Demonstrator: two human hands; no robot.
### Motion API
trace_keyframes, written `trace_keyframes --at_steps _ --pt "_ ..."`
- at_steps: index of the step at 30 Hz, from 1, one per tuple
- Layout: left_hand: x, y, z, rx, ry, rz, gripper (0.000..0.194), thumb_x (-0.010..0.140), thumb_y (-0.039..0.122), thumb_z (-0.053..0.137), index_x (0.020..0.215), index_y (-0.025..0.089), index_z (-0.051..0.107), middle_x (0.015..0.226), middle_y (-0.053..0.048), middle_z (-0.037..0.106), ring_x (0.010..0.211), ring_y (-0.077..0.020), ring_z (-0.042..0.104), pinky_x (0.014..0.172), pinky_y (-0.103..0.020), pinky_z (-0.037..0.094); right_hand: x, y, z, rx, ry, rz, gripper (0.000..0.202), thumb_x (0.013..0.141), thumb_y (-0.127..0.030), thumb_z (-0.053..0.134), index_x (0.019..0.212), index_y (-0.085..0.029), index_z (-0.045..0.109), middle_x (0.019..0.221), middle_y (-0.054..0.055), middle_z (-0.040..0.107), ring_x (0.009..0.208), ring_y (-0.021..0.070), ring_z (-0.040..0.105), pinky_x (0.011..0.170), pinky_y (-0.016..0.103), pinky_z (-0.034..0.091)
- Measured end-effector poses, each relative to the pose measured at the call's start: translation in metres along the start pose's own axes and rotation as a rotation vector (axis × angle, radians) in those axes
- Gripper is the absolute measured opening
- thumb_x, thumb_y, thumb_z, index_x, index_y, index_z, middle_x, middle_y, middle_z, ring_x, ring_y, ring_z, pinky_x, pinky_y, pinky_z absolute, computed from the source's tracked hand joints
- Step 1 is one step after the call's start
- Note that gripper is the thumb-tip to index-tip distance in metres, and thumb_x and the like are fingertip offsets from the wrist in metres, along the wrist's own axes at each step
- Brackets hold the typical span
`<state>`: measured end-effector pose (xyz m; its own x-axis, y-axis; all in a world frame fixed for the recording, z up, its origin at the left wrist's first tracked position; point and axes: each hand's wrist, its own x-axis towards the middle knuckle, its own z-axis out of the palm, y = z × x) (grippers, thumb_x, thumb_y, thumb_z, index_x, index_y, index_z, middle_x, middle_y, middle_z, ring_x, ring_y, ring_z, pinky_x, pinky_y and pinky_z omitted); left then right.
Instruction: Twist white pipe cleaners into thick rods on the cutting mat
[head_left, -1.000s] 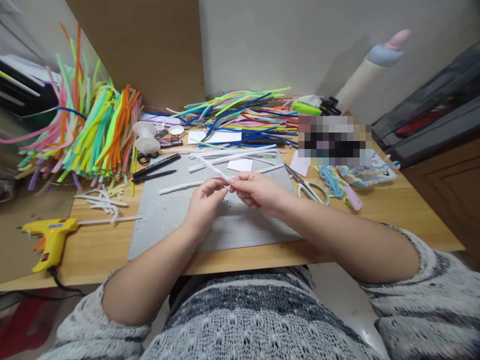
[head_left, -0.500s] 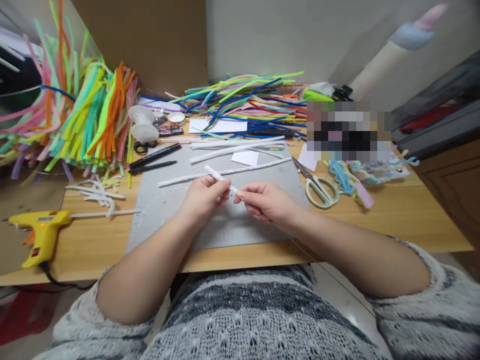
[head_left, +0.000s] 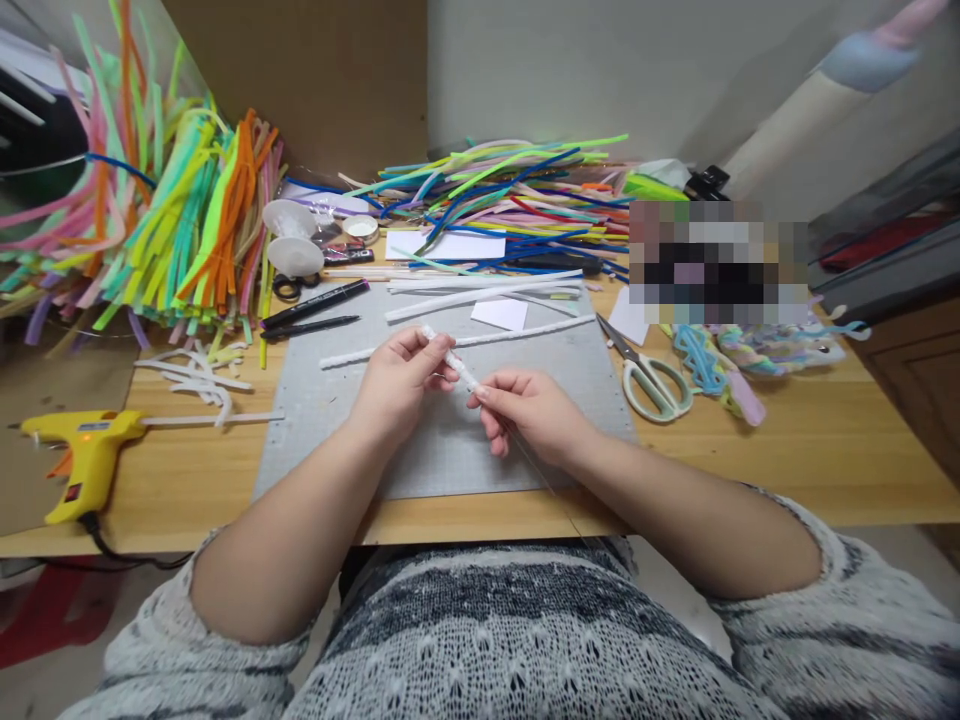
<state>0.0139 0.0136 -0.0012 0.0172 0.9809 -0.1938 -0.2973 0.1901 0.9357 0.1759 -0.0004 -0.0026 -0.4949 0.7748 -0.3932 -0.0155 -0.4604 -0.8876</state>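
Between my two hands is a short white fuzzy piece, like twisted pipe cleaner point(head_left: 463, 373), slanting down to the right above the grey cutting mat point(head_left: 315, 440). My left hand point(head_left: 405, 375) is closed round its upper part, thumb on top. Its lower right end sits pinched between thumb and finger of my right hand point(head_left: 529, 410). A thin thread or wire point(head_left: 536, 468) trails from below my right hand toward the table's front edge. Just behind my hands lies a long white twisted pipe cleaner point(head_left: 525, 331), with smoother white strips point(head_left: 450, 299) farther back.
At the left rests a yellow glue gun point(head_left: 86, 450) with a glue stick in it, below a large bunch of coloured pipe cleaners point(head_left: 172, 220). Scissors point(head_left: 651, 380) lie right of the mat. Markers point(head_left: 315, 308) and wire spools point(head_left: 292, 235) are at back left.
The left hand has slid up along the white piece, so less of its upper end sticks out. The right hand's lower fingers have loosened. The view has shifted slightly.
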Motion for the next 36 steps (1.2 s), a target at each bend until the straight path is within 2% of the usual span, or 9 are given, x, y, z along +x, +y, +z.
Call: trace_keyframes --at_steps 5,10,13,16,18,22,28,32,36 --pt "-0.001 0.000 0.001 0.018 0.003 -0.034 0.032 0.064 0.037 0.075 0.073 0.012 0.057 0.056 0.002 0.057 0.049 -0.0067 0.055 0.046 -0.015 0.046 0.005 0.004 -0.001 0.106 -0.046 0.020 0.022 0.074 -0.035 0.062 0.076 -0.014 0.057 0.051 -0.003 0.060 0.041 0.0098 0.059 0.038 0.018 0.046" --pt "-0.003 0.000 0.003 -0.024 0.018 -0.050 0.032 0.063 0.036 0.076 0.075 0.013 0.058 0.060 0.002 0.057 0.051 -0.0067 0.055 0.047 -0.016 0.046 0.008 0.004 -0.005 0.127 -0.082 -0.022 0.019 0.077 -0.032 0.060 0.078 -0.013 0.058 0.048 -0.005 0.057 0.035 0.0060 0.052 0.033 0.014 0.039" --pt "-0.006 -0.006 0.008 -0.057 -0.065 -0.111 0.033 0.064 0.037 0.076 0.080 0.014 0.058 0.064 0.002 0.058 0.053 -0.0068 0.054 0.048 -0.017 0.043 0.010 0.005 -0.006 0.131 -0.061 -0.082 0.019 0.079 -0.033 0.059 0.077 -0.013 0.058 0.048 -0.006 0.056 0.033 0.0045 0.049 0.032 0.013 0.036" --pt "-0.009 -0.014 0.012 -0.019 -0.130 -0.123 0.030 0.065 0.035 0.076 0.069 0.013 0.055 0.059 0.002 0.057 0.049 -0.0055 0.050 0.048 -0.017 0.039 0.011 0.005 -0.008 0.148 -0.071 -0.099 0.021 0.081 -0.034 0.057 0.074 -0.014 0.056 0.050 -0.005 0.056 0.034 0.0049 0.050 0.032 0.014 0.036" --pt "-0.009 -0.016 0.012 -0.010 -0.094 -0.091 0.031 0.065 0.033 0.075 0.062 0.013 0.052 0.055 0.002 0.055 0.048 -0.0051 0.049 0.048 -0.017 0.037 0.010 0.005 -0.009 0.172 -0.107 -0.051 0.021 0.083 -0.034 0.055 0.077 -0.015 0.056 0.050 -0.005 0.057 0.034 0.0054 0.049 0.031 0.014 0.034" --pt "-0.007 -0.013 0.012 -0.009 -0.015 -0.051 0.028 0.066 0.031 0.073 0.061 0.014 0.052 0.048 0.004 0.050 0.044 -0.0047 0.045 0.046 -0.017 0.033 0.007 0.003 -0.011 0.194 -0.125 0.036 0.017 0.081 -0.031 0.056 0.082 -0.015 0.057 0.047 -0.007 0.054 0.030 0.0037 0.041 0.028 0.013 0.026" --pt "-0.010 -0.015 0.016 -0.027 -0.058 -0.138 0.029 0.063 0.034 0.076 0.063 0.013 0.056 0.053 0.001 0.056 0.049 -0.0062 0.048 0.047 -0.018 0.035 0.006 0.004 -0.009 0.131 -0.045 -0.041 0.016 0.080 -0.031 0.055 0.079 -0.015 0.057 0.047 -0.007 0.052 0.029 0.0029 0.038 0.029 0.014 0.022" --pt "-0.009 -0.018 0.015 -0.017 -0.037 -0.115 0.030 0.060 0.033 0.077 0.057 0.012 0.056 0.050 0.001 0.054 0.048 -0.0065 0.049 0.047 -0.018 0.036 0.005 0.007 -0.007 0.165 -0.050 -0.031 0.016 0.080 -0.031 0.055 0.079 -0.015 0.057 0.046 -0.007 0.049 0.030 0.0015 0.031 0.031 0.014 0.018" --pt "-0.007 -0.016 0.014 -0.052 -0.013 -0.117 0.029 0.059 0.033 0.078 0.062 0.012 0.060 0.053 0.001 0.056 0.048 -0.0064 0.050 0.046 -0.017 0.037 0.004 0.009 -0.005 0.179 -0.025 -0.039 0.017 0.080 -0.032 0.057 0.082 -0.016 0.056 0.045 -0.009 0.045 0.031 0.0014 0.026 0.033 0.015 0.015"
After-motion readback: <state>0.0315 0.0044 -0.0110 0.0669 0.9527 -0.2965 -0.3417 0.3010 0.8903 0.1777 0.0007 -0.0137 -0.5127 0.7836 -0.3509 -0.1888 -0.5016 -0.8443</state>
